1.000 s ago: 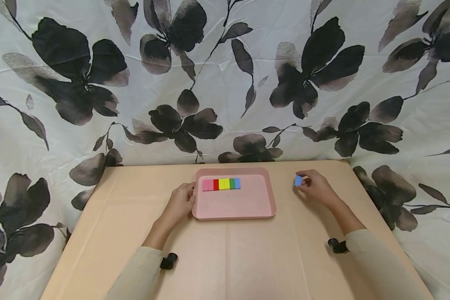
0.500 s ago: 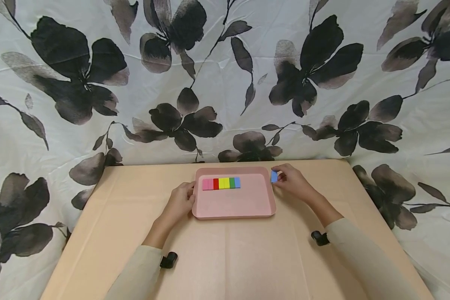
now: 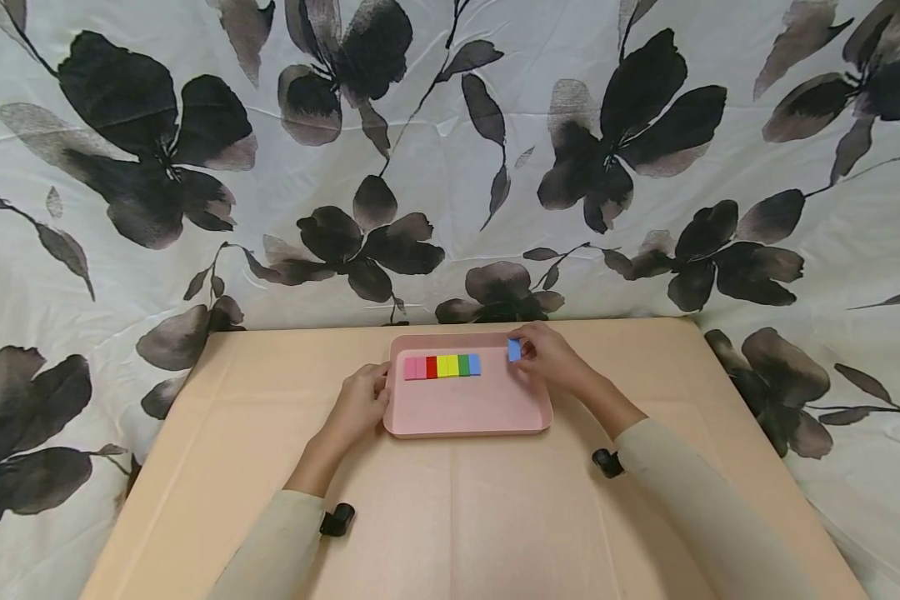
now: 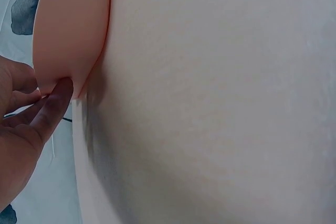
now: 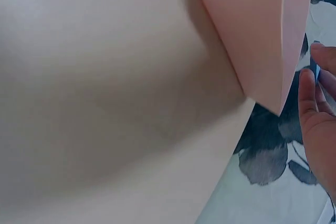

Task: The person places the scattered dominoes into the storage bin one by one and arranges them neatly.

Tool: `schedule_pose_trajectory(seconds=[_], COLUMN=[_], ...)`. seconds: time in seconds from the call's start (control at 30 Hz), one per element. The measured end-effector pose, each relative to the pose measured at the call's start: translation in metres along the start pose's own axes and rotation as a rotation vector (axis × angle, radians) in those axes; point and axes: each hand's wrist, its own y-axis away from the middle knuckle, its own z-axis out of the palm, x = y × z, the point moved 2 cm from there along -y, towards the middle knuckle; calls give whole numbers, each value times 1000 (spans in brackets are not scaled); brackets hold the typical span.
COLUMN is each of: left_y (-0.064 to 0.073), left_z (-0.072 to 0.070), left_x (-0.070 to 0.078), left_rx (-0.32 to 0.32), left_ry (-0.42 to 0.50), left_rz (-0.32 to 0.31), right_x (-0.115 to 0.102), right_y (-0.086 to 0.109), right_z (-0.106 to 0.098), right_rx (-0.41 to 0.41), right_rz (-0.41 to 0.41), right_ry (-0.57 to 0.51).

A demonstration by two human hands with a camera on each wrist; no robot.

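Observation:
A pink rectangular tray [image 3: 465,412] lies near the far side of the table. My left hand [image 3: 358,404] grips its left end; in the left wrist view the thumb [image 4: 59,98] presses on the tray's outer wall [image 4: 73,19]. Inside the tray runs a joined row of small square tiles: pink [image 3: 415,368], red [image 3: 431,367], yellow [image 3: 447,367], green [image 3: 463,366] and blue [image 3: 475,365]. Over the tray's back right corner, my right hand [image 3: 551,358] pinches a blue square tile [image 3: 513,350] between thumb and fingers. Fingers partly cover that tile in the right wrist view.
The light wooden table [image 3: 450,517] extends in front and to both sides of the tray. Behind it hangs a white cloth [image 3: 480,192] with dark flowers, close to the table's back edge. A black wrist camera [image 3: 607,463] sits below the right sleeve [image 3: 690,492].
My right hand has moved left with the blue tile, from the table right of the tray to over the tray's right end. The left hand and the tile row have stayed put.

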Motion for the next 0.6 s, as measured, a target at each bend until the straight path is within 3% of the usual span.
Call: schedule_pose_trajectory(seconds=[0.6], left_y=[-1], left_z=[0], left_x=[1], left_rx=[11], left_ry=[11], left_rz=[2], right_x=[-9], right_y=[-28], right_z=[34], right_rx=[-120], right_rz=[15], right_ry=[113])
